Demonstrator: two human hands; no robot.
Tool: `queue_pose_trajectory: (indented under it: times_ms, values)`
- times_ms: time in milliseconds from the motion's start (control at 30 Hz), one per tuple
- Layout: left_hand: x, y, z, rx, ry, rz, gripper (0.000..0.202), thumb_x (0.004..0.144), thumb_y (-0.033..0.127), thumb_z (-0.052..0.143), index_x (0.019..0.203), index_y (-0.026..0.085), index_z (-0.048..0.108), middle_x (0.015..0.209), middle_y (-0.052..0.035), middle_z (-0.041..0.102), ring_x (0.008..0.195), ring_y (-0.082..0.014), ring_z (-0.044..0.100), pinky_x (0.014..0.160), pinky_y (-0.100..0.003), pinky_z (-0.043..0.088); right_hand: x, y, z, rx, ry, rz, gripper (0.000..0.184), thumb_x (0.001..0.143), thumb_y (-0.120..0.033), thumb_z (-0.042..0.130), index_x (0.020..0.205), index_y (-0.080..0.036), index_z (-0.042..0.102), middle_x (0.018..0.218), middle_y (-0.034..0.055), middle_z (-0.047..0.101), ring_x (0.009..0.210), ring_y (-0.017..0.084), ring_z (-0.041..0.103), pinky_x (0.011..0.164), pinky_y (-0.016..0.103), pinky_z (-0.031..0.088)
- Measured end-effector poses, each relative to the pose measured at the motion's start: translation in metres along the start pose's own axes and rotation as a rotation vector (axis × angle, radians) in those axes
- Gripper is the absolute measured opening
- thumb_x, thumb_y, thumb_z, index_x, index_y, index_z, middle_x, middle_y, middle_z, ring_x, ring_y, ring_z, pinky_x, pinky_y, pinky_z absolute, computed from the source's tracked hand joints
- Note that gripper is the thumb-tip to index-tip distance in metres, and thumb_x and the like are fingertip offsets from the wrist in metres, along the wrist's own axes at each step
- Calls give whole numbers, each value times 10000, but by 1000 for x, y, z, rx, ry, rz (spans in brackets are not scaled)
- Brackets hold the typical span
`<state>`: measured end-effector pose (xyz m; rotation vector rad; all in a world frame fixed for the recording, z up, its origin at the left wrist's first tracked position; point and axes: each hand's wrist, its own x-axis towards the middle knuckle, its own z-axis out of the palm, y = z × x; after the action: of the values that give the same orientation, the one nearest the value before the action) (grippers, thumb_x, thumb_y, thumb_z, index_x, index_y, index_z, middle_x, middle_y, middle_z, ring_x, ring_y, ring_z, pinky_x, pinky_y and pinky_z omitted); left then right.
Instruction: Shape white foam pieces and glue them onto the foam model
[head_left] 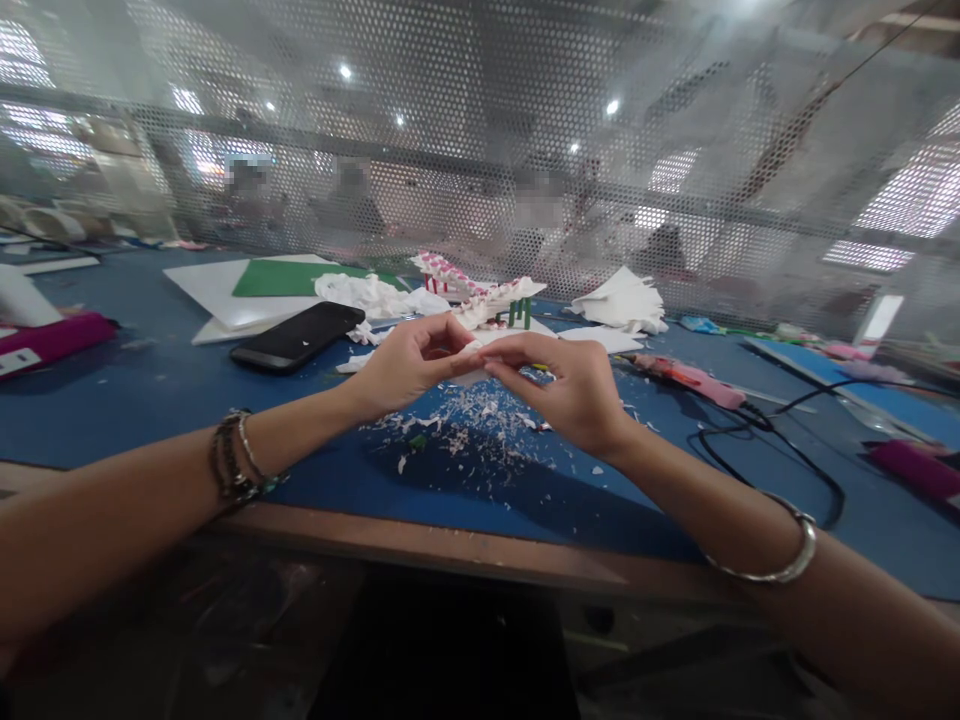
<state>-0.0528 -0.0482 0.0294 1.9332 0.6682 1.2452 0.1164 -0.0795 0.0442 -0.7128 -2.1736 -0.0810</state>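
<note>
My left hand point(409, 362) and my right hand point(574, 390) meet above the blue table, fingers pinched together on a small white piece point(472, 352) held between them. Below the hands lies a scatter of white scraps point(480, 420) on the blue mat point(150, 390). Just behind the hands stands a small white and pink paper model on green legs point(480, 290).
A black phone point(298, 336) lies left of my hands. White and green sheets point(277, 278) and crumpled white paper point(619, 300) sit farther back. A pink tool point(694, 380) with a black cable point(772, 450) lies right. A perforated screen point(480, 150) closes the back; people sit beyond it.
</note>
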Motion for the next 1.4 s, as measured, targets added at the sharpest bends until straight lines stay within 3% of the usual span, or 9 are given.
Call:
queue_pose_trajectory:
  times_ms: [267,467,767,1133,1400]
  values:
    - [-1,2,1,27,-47,-29,173,657,285,596,681,150,492,579,36,509,507,-55,476,484,-166,396,2,0,-5,-240,3,-169,128,801,-191,480,810,-152,602,780,4,671,701,80,595,638,174,429]
    - [-2,4,1,7,-72,-29,114,665,227,576,721,154,509,610,24,550,525,-59,496,504,-168,406,1,-1,-3,-228,-49,-50,176,830,-226,417,846,-135,566,738,17,639,632,77,560,574,185,414]
    - [0,2,0,16,-44,-18,105,650,237,595,687,166,526,595,18,558,525,-79,503,481,-188,396,4,5,-5,122,-58,65,112,749,-238,511,811,-162,566,742,-6,630,667,78,584,633,191,461]
    - [-1,-1,-1,-1,-58,-12,114,662,233,600,715,150,543,637,11,566,570,-72,518,537,-174,428,3,0,-4,123,-87,135,143,746,-229,519,834,-152,600,735,-2,644,661,80,587,627,193,466]
    - [0,-8,-2,11,-58,-25,149,673,264,598,738,142,543,677,-7,590,618,-86,552,591,-196,460,6,2,-7,-29,-158,57,151,747,-195,504,856,-148,598,770,5,664,682,90,610,624,193,449]
